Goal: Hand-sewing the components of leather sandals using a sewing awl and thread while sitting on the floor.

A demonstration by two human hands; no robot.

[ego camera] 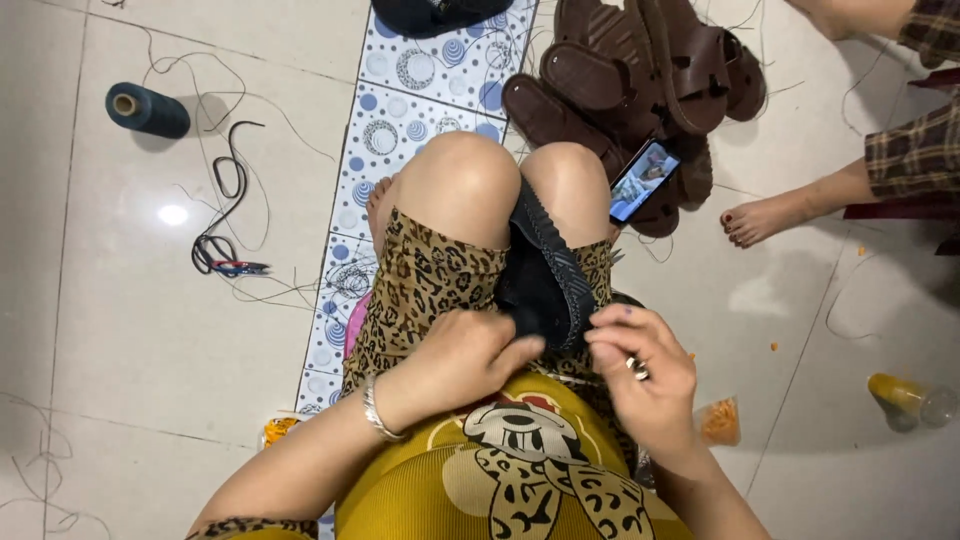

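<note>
A black sandal sole (545, 265) with stitched edges stands wedged between my knees, its heel end toward my lap. My left hand (462, 355) grips the near end of the sole, fingers curled round it. My right hand (640, 375), with a ring on one finger, pinches the sole's right edge between thumb and fingertips. I cannot make out a needle or thread in the fingers.
Several brown sandals (640, 70) are piled ahead, with a lit phone (644, 180) propped on them. A dark thread spool (147, 110) and loose cords (225, 215) lie left on the tile floor. Another person's foot (760, 218) is at the right. A patterned mat (400, 130) is under me.
</note>
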